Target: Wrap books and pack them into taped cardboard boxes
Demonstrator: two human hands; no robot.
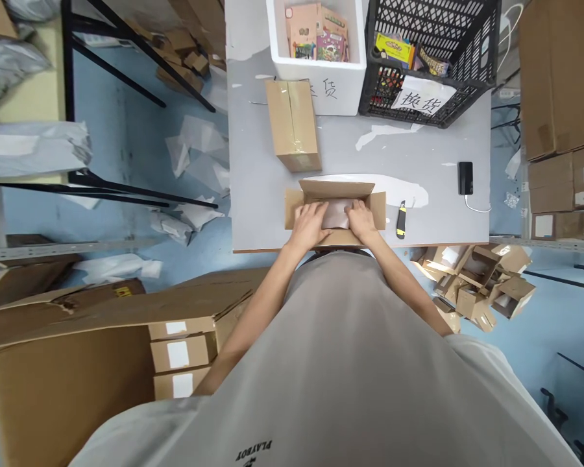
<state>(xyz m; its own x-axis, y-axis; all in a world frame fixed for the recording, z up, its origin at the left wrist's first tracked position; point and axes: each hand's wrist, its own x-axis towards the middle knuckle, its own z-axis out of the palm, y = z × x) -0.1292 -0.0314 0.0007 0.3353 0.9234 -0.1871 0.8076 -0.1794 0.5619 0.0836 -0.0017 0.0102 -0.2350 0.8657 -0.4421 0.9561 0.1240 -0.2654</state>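
Packet [337, 214] lies between hands [311, 224] [363, 219], seemingly touching both.

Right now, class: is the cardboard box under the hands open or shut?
Open: the cardboard box has flaps spread; left hand and right hand rest inside it.

Sealed carton [293, 123], white foam bin [346, 97], black crate [474, 52], phone [465, 178], utility knife [401, 219], on grey table [418, 162]

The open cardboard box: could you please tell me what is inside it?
A flat brown packet, with the left hand and right hand resting on it; anything beneath is covered.
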